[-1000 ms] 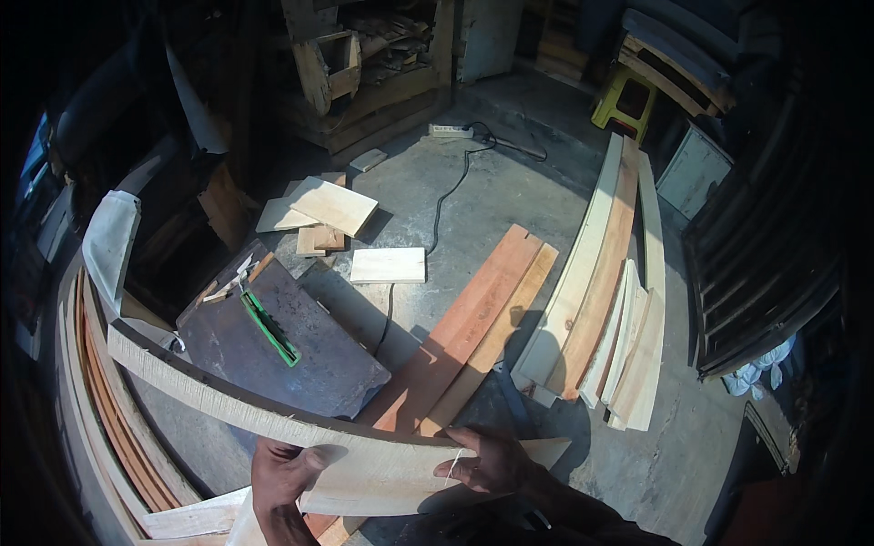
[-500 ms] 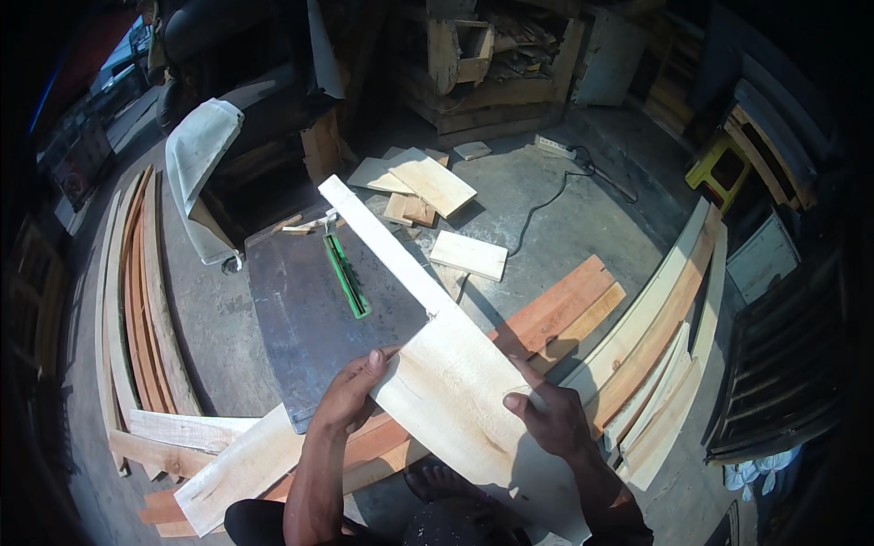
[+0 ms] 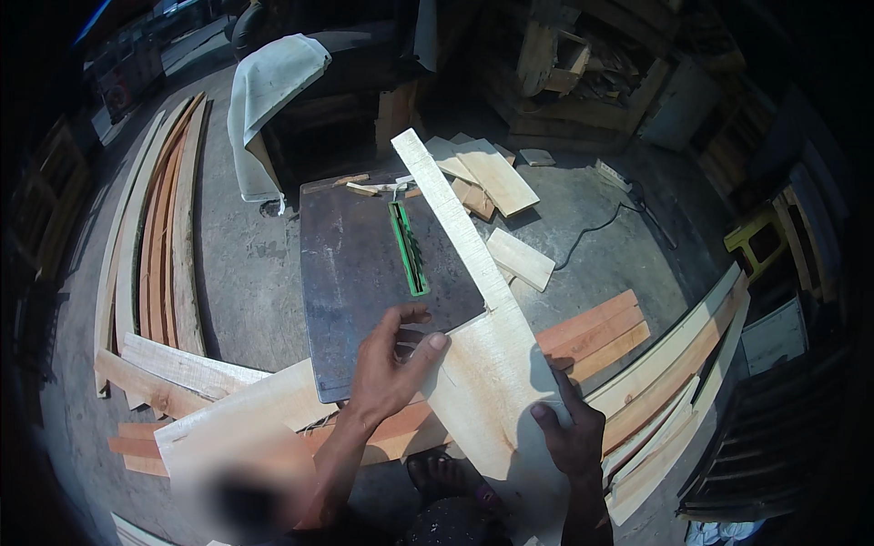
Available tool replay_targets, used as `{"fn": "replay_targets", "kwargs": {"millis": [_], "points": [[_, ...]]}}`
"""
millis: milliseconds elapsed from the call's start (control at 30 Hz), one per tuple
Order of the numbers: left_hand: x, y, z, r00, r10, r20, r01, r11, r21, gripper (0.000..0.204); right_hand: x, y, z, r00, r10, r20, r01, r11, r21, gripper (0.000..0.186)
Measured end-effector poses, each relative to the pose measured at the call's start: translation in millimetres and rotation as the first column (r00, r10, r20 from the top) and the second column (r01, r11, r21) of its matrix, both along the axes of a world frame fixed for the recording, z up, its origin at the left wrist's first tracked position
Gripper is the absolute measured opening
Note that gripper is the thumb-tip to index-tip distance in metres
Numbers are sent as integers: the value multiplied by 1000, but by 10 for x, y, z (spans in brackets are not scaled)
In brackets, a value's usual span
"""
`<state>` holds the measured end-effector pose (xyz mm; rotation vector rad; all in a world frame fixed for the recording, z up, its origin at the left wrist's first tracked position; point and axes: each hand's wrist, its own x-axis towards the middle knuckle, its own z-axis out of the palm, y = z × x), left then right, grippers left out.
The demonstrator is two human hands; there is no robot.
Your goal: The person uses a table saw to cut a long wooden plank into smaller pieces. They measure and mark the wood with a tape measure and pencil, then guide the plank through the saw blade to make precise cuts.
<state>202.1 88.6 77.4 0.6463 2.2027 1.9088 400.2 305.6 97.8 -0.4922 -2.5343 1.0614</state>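
Pale wood forms the notched board (image 3: 487, 369), held slantwise in front of the body, its narrow arm crossing before the right side of the dark bench (image 3: 350, 264) with its green slot plate (image 3: 409, 250). The right hand (image 3: 570, 426) pinches the board's right edge, thumb on the face, while the left hand (image 3: 393, 366) is half spread at the left edge, index finger clear of the wood and thumb tip at it. Reddish planks (image 3: 592, 326) run below the board, offcuts (image 3: 496, 177) lie beyond the bench, and long strips (image 3: 168, 246) lie at left.
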Motion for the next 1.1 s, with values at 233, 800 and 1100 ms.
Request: {"fn": "replay_targets", "kwargs": {"millis": [233,800,1100], "points": [[208,-257,834,572,-396,-718,-124,824,-553,52,-33,137,443,958,260,120,-283,923,261,68],[-128,-2655,-1246,856,291,-428,-517,530,-672,38,-358,-52,181,890,404,209,-454,757,470,61],[-278,-2180,-2439,883,419,-210,-392,414,-822,59,-384,-460,392,783,564,264,-619,659,427,66]]}}
